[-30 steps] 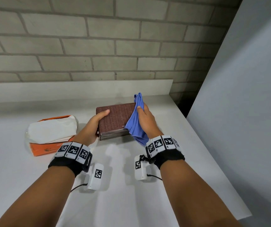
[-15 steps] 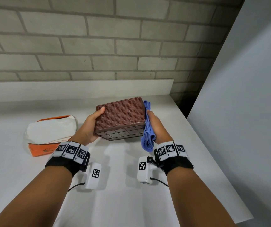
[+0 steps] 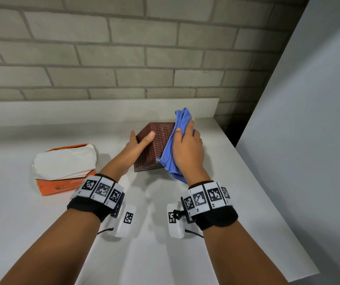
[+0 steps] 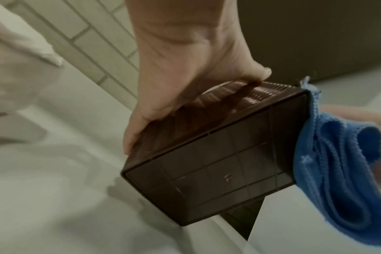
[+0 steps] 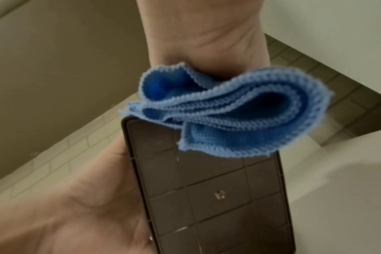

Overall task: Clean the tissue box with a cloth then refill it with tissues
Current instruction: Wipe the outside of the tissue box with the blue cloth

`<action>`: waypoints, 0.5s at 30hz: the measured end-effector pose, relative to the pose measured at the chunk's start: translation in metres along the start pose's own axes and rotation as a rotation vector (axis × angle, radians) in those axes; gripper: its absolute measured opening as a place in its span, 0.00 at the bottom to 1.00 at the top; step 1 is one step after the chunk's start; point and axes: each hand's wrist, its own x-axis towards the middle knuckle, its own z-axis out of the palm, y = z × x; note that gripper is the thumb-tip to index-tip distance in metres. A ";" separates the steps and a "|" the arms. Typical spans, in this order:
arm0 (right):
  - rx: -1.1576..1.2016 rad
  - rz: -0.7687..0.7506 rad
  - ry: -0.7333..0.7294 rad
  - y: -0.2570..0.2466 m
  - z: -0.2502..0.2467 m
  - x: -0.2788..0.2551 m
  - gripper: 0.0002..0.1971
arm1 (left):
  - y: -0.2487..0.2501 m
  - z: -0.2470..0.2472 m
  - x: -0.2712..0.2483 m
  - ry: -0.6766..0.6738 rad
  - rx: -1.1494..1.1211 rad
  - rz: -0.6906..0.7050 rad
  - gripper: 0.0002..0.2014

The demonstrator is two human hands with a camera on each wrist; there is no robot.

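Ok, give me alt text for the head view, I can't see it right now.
The left hand grips a tilted brown woven tissue box while the right hand presses a blue cloth against its side. An orange tissue pack lies left on the white counter.

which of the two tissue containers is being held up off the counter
The brown woven tissue box: the left hand holds it tilted, its underside showing. The orange tissue pack lies flat on the counter, untouched.

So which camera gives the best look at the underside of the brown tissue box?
The left wrist view: the tissue box shows its whole gridded base, corner to corner. The right wrist view shows the base close, but the blue cloth covers its top edge. The head view shows only woven sides.
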 end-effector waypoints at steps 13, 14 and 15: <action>-0.355 -0.350 -0.085 -0.022 0.020 -0.020 0.29 | -0.011 -0.005 -0.001 0.025 -0.150 0.097 0.51; -0.351 -0.349 -0.087 -0.021 0.020 -0.017 0.29 | -0.013 -0.006 -0.001 0.026 -0.166 0.096 0.51; -0.337 -0.330 -0.080 -0.020 0.020 -0.014 0.29 | -0.013 -0.005 -0.001 0.025 -0.178 0.102 0.50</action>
